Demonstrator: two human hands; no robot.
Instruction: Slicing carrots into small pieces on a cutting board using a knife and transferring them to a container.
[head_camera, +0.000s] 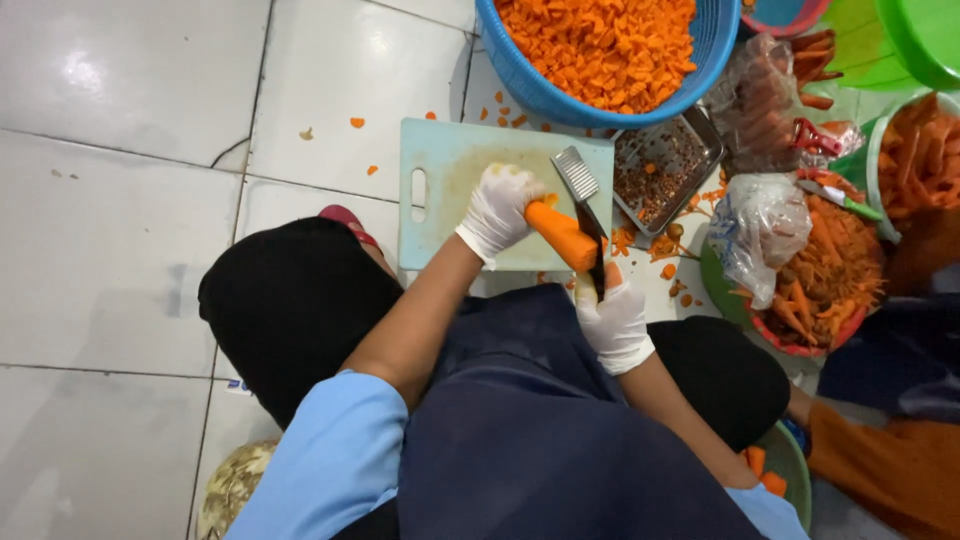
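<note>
The left hand (497, 210), in a white glove, is closed around the upper end of a peeled carrot (560, 235) and holds it at a slant above the lower right part of a pale green cutting board (445, 165). The right hand (613, 320), also gloved, is wrapped shut around the dark handle of a crinkle-blade knife (580, 185); the ridged blade lies over the board, just beside the carrot. The board rests on a white tiled floor (120, 120). A blue basket (715, 40) full of cut carrot pieces stands beyond the board, touching its far edge. A metal tray (695, 135) with scraps sits to the right of the board. Further right, a clear plastic bag (760, 225) lies over a bowl of carrot peelings (830, 290)
</note>
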